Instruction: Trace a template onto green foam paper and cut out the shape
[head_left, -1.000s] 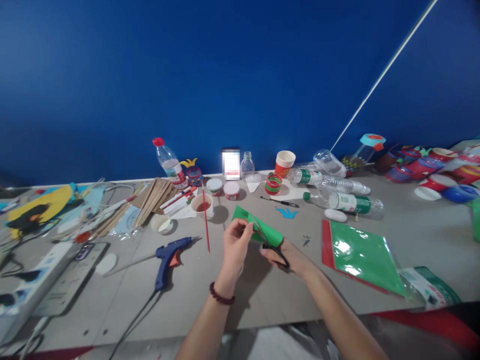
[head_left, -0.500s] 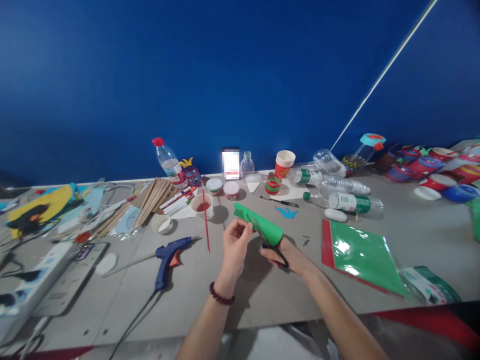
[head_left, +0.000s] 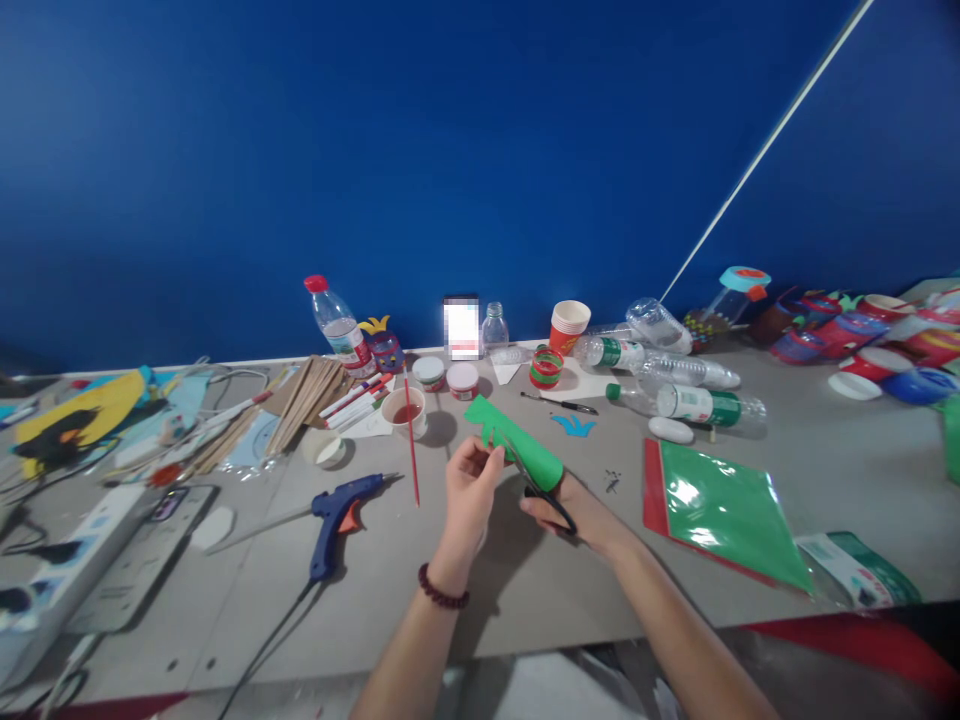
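A curled green sheet (head_left: 534, 452) with a notched left edge is held above the grey table. My left hand (head_left: 472, 485), with a dark beaded bracelet at its wrist, pinches the sheet's lower left part. My right hand (head_left: 559, 510) is closed round the handles of black scissors (head_left: 551, 506), whose blades lie against the sheet near my left fingertips. A blue cut-out shaped like a crown (head_left: 574, 426) lies on the table to the right, below a black pen (head_left: 559, 403).
A blue glue gun (head_left: 336, 520) and a red brush across a paper cup (head_left: 403, 412) are on the left. Plastic bottles (head_left: 705, 407) and a packet of green sheets (head_left: 731, 512) lie on the right. Paint jars (head_left: 463, 381) stand behind.
The green sheet has shifted slightly and its left end has turned, showing more of the notched edge. Both hands have stayed almost in place.
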